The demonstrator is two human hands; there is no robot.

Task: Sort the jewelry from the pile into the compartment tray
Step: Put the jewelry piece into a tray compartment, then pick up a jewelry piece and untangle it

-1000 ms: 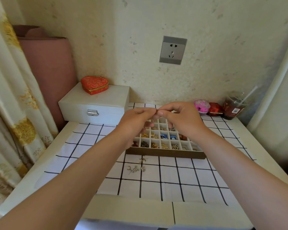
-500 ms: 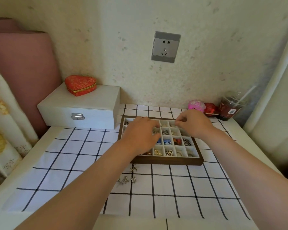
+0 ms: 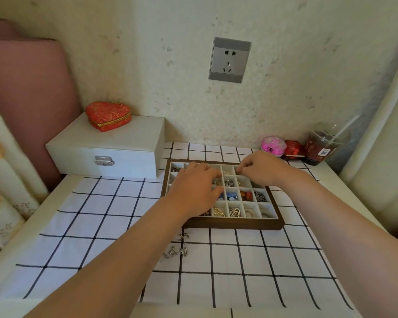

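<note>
While the left hand (image 3: 194, 191) lies palm down over the left half of the tray (image 3: 234, 224), its fingers fairly straight and spread, covering several compartments, the right hand (image 3: 262, 169) reaches over the tray's back right corner. Its fingers (image 3: 240, 171) are curled in toward the thumb above a back-row compartment; whether they pinch a piece is too small to tell.

Inside the tray, the uncovered compartments hold blue beads (image 3: 231, 196), red beads (image 3: 247, 196), a silver chain (image 3: 260, 197) and gold rings (image 3: 217, 212) in the front row. What is left of the pile (image 3: 177, 250), a few small silver pieces, lies on the checked cloth (image 3: 101, 214) just in front of the tray's left front corner, apart from both hands.

Left of the tray stands a white box (image 3: 106, 152) with a red heart-shaped box (image 3: 108, 115) on top. Behind the tray's right corner are a pink ball (image 3: 274, 145) and a cup (image 3: 322, 148) with a straw. On the wall above the tray is a socket (image 3: 229, 59).
</note>
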